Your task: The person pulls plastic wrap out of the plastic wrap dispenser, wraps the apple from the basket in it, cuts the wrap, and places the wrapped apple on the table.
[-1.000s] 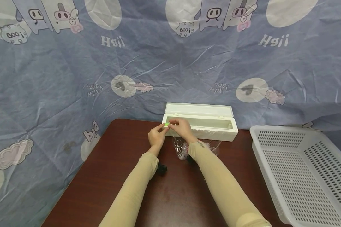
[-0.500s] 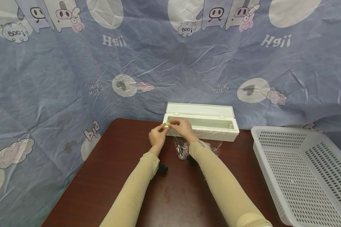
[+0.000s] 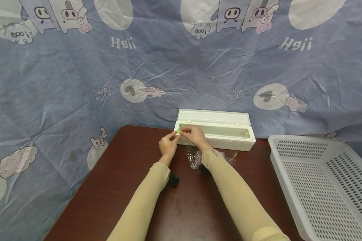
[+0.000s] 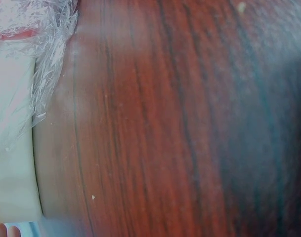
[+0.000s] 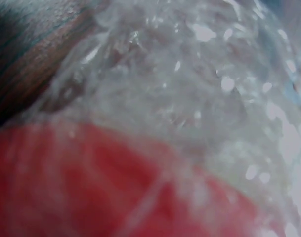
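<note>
Head view: my left hand (image 3: 168,144) and right hand (image 3: 196,136) pinch a green tab (image 3: 179,132), seemingly adjusting it; next likely calls for sliding right.

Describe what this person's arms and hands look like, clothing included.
Long pale-yellow sleeves cover both arms: the left sleeve looks plain, while the right sleeve has small dark lettering near its cuff. A partly hidden black piece shows under the left cuff. The left hand and right hand wear no gloves.
</note>
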`<state>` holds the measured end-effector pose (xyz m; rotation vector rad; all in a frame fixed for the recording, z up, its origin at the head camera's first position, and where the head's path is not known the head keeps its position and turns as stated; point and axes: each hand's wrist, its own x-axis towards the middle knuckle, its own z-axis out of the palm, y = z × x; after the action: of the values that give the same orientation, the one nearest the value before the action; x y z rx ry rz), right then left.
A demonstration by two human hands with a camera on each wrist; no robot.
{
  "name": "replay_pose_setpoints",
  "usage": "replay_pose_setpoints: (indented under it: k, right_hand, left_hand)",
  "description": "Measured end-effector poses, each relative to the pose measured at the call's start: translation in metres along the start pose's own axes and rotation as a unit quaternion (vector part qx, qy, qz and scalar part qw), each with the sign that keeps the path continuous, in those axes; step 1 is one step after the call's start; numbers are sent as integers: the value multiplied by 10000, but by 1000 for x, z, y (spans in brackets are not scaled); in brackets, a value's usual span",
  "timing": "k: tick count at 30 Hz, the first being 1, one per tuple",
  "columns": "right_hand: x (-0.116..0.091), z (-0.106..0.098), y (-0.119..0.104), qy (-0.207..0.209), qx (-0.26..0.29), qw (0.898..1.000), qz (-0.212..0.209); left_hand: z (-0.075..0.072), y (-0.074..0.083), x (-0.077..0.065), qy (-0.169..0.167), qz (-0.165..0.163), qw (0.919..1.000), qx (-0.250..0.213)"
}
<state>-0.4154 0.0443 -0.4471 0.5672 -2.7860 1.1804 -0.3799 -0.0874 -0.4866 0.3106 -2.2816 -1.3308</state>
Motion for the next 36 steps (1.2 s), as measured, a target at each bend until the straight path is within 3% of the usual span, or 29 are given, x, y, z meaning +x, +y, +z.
replay_pose_setpoints:
  k: [11, 36]
  right_hand:
    - [2, 2, -1, -69, -234, 9996, 111]
    - [-2, -7, -2, -247, -175, 9994, 188]
  left_hand:
    - [0, -1, 1, 38, 96, 9999, -95]
    - [-1, 1, -1, 65, -33, 9999, -85]
